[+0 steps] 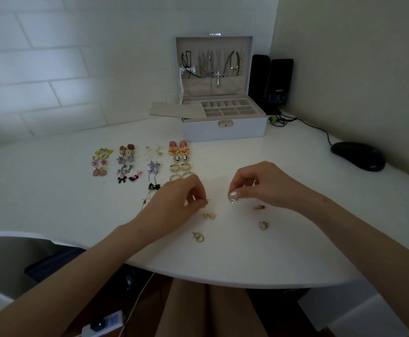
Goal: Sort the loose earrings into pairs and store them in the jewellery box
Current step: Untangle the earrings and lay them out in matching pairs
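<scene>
**A:** What are your fingers on?

**B:** My left hand [181, 198] pinches a small earring [207, 202], clamped at the fingertips just above the table [296, 239]. My right hand [254, 183] pinches a second earring [231, 199] the same way. The two are near each other in the gap between my hands, not touching.

**A:** Do they match?

**B:** They're too small to tell. I can't make out which way either one points.

**A:** Where would a pair go?

**B:** The sorted pairs [140, 166] lie in rows ahead and to my left. The nearest are just beside my left hand, so that hand is closer. The box [224, 130] stands open further back, straight ahead and well apart from both hands.

**A:** Is anything in the way?

**B:** Four loose earrings [209, 216] lie nearer me, two below my left hand and two below my right. I'd say a low sweep could knock them. The mouse [358, 155] is far off to the right and no trouble.
</scene>
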{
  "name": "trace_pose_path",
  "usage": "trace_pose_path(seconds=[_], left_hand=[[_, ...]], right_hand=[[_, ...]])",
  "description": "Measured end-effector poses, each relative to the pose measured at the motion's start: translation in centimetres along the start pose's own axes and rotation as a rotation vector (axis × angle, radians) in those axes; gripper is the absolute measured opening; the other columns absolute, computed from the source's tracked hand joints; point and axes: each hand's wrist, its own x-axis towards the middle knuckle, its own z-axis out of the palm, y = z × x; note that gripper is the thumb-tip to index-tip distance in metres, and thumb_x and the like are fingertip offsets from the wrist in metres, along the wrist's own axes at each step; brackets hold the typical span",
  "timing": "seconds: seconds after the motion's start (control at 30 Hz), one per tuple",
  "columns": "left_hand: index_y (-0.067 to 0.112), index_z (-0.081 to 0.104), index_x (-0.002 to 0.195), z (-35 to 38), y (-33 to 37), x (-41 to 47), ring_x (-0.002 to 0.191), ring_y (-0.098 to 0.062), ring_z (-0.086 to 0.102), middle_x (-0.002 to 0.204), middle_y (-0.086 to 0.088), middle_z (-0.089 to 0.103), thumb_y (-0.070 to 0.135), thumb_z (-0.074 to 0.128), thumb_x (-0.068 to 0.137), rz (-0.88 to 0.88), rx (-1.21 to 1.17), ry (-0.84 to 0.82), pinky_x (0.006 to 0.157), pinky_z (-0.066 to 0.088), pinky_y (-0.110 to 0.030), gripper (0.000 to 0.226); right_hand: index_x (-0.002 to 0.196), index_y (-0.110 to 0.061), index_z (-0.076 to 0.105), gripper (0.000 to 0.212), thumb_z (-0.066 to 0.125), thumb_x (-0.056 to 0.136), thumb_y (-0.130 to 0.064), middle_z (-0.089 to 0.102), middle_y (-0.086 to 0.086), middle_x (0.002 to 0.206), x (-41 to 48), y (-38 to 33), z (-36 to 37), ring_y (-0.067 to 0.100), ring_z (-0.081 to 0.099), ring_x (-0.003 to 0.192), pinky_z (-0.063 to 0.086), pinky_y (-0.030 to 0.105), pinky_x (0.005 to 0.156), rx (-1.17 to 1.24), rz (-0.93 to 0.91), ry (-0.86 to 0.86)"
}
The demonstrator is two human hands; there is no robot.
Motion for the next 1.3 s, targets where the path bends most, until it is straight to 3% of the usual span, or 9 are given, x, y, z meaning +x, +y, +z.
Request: trace_pose_path(seconds=[0.17,0.33,0.53,0.7,0.9,1.07,1.17,1.3], left_hand=[[0.01,0.064,0.098,-0.8,0.8,0.3,0.068,-0.005,0.063,0.08,-0.001,0.069,0.003,0.06,0.087,-0.208,-0.614,-0.095,0.06,0.048,-0.013,0.014],[0.006,0.064,0.104,-1.4,1.1,0.5,0.074,-0.009,0.066,0.088,-0.008,0.07,-0.001,0.056,0.088,-0.225,-0.748,-0.148,0.068,0.052,-0.017,0.019],[-0.003,0.063,0.1,-1.1,1.3,0.4,0.072,-0.012,0.067,0.087,-0.013,0.066,-0.009,0.056,0.084,-0.202,-0.744,-0.168,0.069,0.054,-0.019,0.018],[0.005,0.064,0.099,-0.9,1.7,0.7,0.074,-0.012,0.067,0.087,-0.011,0.066,-0.005,0.059,0.084,-0.204,-0.704,-0.145,0.07,0.054,-0.019,0.018],[0.008,0.068,0.094,-1.0,1.8,0.6,0.077,-0.009,0.066,0.08,-0.001,0.066,-0.003,0.057,0.086,-0.171,-0.703,-0.157,0.071,0.052,-0.017,0.017],[0.003,0.068,0.1,-1.1,1.7,0.5,0.082,-0.009,0.066,0.087,-0.003,0.068,-0.004,0.052,0.089,-0.147,-0.666,-0.162,0.074,0.052,-0.017,0.021],[0.011,0.071,0.098,-1.0,1.4,0.5,0.083,-0.007,0.066,0.086,0.004,0.069,-0.005,0.049,0.09,-0.098,-0.512,-0.123,0.075,0.052,-0.019,0.028],[0.02,0.071,0.094,-0.3,1.5,0.5,0.082,-0.003,0.062,0.086,0.008,0.069,-0.003,0.05,0.088,0.058,-0.139,-0.039,0.072,0.041,-0.007,0.032]], right_hand=[[0.077,-0.017,0.071,0.004,0.073,0.078,-0.014,0.07,-0.006,0.072,-0.3,0.2,-0.6,-0.001,0.055,0.061,0.04,0.011,0.057,0.002,0.001,0.019],[0.077,-0.018,0.071,0.005,0.072,0.079,-0.014,0.07,-0.005,0.072,-0.5,0.5,-0.5,-0.003,0.057,0.061,0.047,0.027,0.062,0.013,0.026,0.019],[0.075,-0.02,0.071,0.008,0.072,0.079,-0.012,0.069,-0.007,0.069,-0.7,0.6,-0.5,0.001,0.059,0.063,0.052,0.038,0.068,0.028,0.033,0.025],[0.076,-0.019,0.071,0.007,0.072,0.078,-0.012,0.07,-0.006,0.07,-0.7,0.6,-0.6,0.006,0.062,0.066,0.054,0.042,0.071,0.044,0.037,0.031],[0.076,-0.019,0.071,0.009,0.072,0.078,-0.011,0.069,-0.006,0.069,-0.7,0.5,-0.4,0.005,0.062,0.065,0.053,0.032,0.071,0.058,0.025,0.03],[0.074,-0.021,0.069,0.011,0.072,0.078,-0.01,0.067,-0.011,0.064,-0.6,0.3,-0.5,0.0,0.06,0.06,0.048,0.017,0.064,0.063,0.012,0.043],[0.073,-0.021,0.069,0.013,0.072,0.078,-0.01,0.068,-0.009,0.065,-0.7,0.2,-0.5,0.001,0.06,0.06,0.049,0.019,0.065,0.069,0.008,0.04],[0.073,-0.02,0.069,0.012,0.071,0.078,-0.009,0.07,-0.006,0.069,-0.9,0.4,-0.7,0.003,0.061,0.061,0.051,0.022,0.067,0.077,0.017,0.045]])
